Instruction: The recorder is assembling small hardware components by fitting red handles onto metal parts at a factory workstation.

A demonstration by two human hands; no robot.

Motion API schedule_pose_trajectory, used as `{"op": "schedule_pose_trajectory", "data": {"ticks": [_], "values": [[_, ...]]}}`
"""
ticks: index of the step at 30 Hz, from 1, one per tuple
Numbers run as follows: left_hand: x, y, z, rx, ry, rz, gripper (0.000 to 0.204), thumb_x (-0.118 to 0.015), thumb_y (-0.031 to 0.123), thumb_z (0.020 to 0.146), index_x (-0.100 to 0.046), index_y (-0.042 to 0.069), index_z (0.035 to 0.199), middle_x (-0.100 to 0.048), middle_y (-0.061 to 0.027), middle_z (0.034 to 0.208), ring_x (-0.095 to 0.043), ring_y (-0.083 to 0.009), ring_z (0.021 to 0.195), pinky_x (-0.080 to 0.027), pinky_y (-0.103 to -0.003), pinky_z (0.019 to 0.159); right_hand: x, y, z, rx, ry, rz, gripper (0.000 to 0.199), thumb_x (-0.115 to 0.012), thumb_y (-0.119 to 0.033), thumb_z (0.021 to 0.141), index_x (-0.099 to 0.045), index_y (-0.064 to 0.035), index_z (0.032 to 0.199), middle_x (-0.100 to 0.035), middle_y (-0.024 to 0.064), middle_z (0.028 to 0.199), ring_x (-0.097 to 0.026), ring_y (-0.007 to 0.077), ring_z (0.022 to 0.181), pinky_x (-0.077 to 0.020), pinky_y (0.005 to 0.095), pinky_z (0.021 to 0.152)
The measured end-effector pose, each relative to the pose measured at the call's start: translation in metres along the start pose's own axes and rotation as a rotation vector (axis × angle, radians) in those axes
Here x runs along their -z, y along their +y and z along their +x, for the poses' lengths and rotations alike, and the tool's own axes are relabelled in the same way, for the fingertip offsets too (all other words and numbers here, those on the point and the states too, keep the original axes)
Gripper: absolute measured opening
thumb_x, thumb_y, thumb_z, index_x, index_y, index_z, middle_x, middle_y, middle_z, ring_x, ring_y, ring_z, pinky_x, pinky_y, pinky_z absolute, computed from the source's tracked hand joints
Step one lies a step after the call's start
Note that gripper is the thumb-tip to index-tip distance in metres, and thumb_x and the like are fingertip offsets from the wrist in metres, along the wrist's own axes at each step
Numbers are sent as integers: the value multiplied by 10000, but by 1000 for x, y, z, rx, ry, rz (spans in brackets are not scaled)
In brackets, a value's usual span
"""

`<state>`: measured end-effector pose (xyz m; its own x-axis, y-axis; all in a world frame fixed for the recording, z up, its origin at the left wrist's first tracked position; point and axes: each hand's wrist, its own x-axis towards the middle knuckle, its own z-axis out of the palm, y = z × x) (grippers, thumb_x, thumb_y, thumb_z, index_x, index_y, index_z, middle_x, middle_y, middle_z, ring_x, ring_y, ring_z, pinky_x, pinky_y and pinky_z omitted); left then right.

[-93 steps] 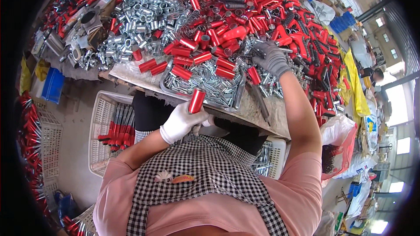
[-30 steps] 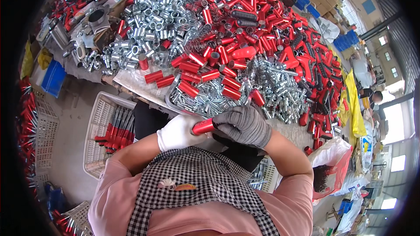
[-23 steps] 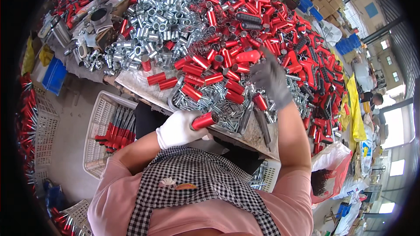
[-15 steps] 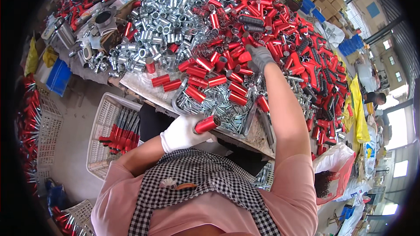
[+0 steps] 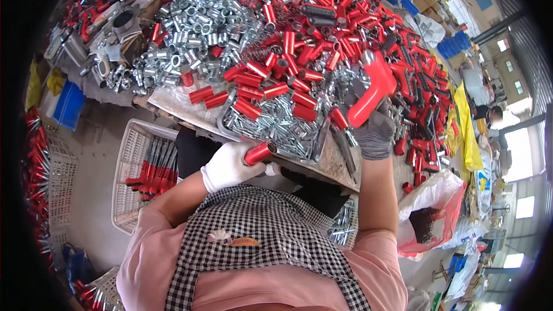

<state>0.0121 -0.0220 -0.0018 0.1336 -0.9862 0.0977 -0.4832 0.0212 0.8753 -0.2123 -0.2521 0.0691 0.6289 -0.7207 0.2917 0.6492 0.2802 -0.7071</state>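
Observation:
My left hand (image 5: 226, 167), in a white glove, is closed around a short red metal tube (image 5: 260, 153) just off the table's front edge. Its open end points up and to the right. My right hand (image 5: 375, 133), in a grey glove, grips a bent red handle (image 5: 373, 93) shaped like a pistol grip and raises it over the parts. The glove partly hides behind the handle. Between the hands lies a metal tray (image 5: 318, 150) of small silver pins (image 5: 282, 129), with several red tubes (image 5: 249, 109) resting on and beside it.
Silver collars (image 5: 201, 29) are heaped at the back left of the table, with red tubes and red and black handles (image 5: 406, 86) at the right. A white plastic basket (image 5: 121, 178) of red-handled tools stands at left. A white and red sack (image 5: 429, 196) sits at right.
My right hand has come back from the red pile toward me and now holds up a red handle. My left hand keeps the red tube, slightly shifted left and up in view.

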Motion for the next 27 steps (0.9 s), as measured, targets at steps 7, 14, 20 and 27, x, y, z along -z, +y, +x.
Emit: {"op": "schedule_pose_trajectory", "data": {"ticks": [7, 14, 20, 27], "values": [[-3, 19, 6, -196, -32, 215, 276, -740, 282, 763, -639, 63, 896, -647, -155, 789, -656, -363, 746, -527, -443, 682, -14, 4, -43, -302, 115, -206, 673, -787, -246, 753, -532, 41, 1306, -652, 177, 1079, -649, 291, 802, -577, 444, 733], [24, 19, 5, -343, -48, 561, 221, -707, 201, 730, -638, 62, 887, -654, -144, 765, -661, -354, 694, -530, -444, 620, -43, -21, -74, -557, -258, -1095, 488, -837, -220, 697, -712, -46, 1136, -699, 79, 1008, -578, 201, 1103, -425, 383, 1043], [18, 21, 0, -326, -85, 617, 240, -714, 213, 731, -597, 51, 865, -632, -141, 698, -654, -359, 649, -526, -458, 597, -49, -16, -83, -692, -346, -1273, 564, -837, -149, 717, -654, -29, 1236, -707, 51, 1040, -658, 142, 938, -530, 320, 844], [21, 34, 8, 12, -703, 65, 284, -781, 231, 722, -620, 10, 801, -639, -121, 679, -630, -270, 596, -501, -377, 584, -62, 0, -101, 183, -800, -1597, 586, -847, -146, 601, -674, -97, 1159, -669, 75, 915, -657, 243, 748, -535, 366, 663]]}}
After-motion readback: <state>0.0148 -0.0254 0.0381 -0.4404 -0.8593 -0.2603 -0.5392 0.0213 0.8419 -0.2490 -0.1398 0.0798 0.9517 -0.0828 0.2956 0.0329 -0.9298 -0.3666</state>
